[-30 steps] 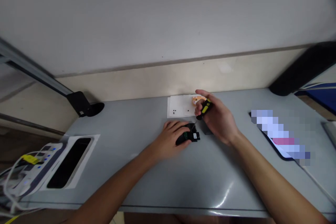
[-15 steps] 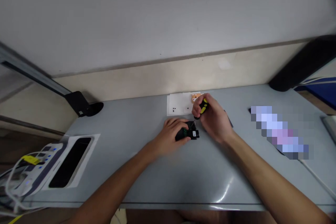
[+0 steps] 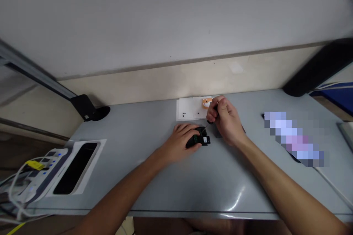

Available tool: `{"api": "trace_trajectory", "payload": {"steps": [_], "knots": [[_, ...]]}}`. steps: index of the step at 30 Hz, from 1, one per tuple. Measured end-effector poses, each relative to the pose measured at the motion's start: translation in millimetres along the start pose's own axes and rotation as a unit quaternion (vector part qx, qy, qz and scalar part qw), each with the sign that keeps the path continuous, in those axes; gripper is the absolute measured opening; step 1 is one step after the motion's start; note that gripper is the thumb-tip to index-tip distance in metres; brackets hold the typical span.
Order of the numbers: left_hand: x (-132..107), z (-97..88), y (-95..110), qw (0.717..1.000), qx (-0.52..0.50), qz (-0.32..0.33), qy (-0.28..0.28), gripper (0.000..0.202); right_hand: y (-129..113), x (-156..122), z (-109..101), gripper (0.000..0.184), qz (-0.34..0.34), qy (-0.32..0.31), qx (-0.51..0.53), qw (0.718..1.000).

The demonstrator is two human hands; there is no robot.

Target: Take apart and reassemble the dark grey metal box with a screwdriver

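My left hand (image 3: 183, 139) is closed around a small black device (image 3: 203, 139) with a white label and a green patch, pressing it to the grey desk. The device's exact kind cannot be made out. In my right hand (image 3: 227, 119) is a screwdriver (image 3: 211, 120), its handle mostly covered by my fingers. The thin shaft slants down and left to the device's upper part; whether the tip touches cannot be told. Behind them lies a white paper sheet (image 3: 190, 106) with several tiny dark screws (image 3: 184, 114) and an orange-and-white object (image 3: 206, 102).
A dark flat piece (image 3: 219, 132) lies partly beneath my right hand. To the left are a phone (image 3: 77, 169) on white paper, a power strip (image 3: 48, 170) with cables, and a black stand base (image 3: 102, 113). A blurred-out device (image 3: 292, 139) with a cable lies right.
My right hand has turned, so the screwdriver's yellow-and-black handle is now hidden by my fingers, and it sits slightly farther right. My left hand still holds the device.
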State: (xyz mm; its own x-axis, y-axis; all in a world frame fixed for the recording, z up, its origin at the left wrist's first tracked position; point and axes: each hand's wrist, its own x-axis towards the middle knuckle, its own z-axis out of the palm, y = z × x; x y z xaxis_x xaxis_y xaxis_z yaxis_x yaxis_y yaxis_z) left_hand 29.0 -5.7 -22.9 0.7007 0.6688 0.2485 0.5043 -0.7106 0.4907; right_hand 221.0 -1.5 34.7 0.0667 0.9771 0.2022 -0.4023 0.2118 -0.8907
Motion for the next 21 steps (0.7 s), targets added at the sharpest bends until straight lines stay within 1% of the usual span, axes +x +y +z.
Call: {"api": "trace_trajectory", "payload": {"steps": [3,7,9,12,15,17,21], "knots": [[0,0.3,1,1.000,0.003,-0.001,0.007,0.018,-1,0,0,0.046,0.022,-0.002,0.054,0.998],[0,0.5,1,1.000,0.008,0.002,0.010,0.023,-7,-1,-2,0.026,0.070,0.000,0.104,0.992],[0,0.6,1,1.000,0.010,0.007,0.007,0.023,-11,-1,-4,0.023,0.092,-0.006,0.124,0.988],[0,1.2,0,1.000,0.012,0.006,0.008,0.021,-15,-2,-5,0.028,0.120,-0.038,0.137,0.982],[0,1.3,1,1.000,0.014,0.002,0.008,0.020,-16,-3,-4,0.034,0.128,-0.071,0.112,0.983],[0,0.7,1,1.000,0.013,-0.001,0.006,0.021,-15,-3,-3,0.037,0.109,-0.069,0.093,0.987],[1,-0.7,3,1.000,0.014,-0.002,0.002,0.020,-10,-1,0,0.038,0.075,-0.042,0.081,0.993]]}}
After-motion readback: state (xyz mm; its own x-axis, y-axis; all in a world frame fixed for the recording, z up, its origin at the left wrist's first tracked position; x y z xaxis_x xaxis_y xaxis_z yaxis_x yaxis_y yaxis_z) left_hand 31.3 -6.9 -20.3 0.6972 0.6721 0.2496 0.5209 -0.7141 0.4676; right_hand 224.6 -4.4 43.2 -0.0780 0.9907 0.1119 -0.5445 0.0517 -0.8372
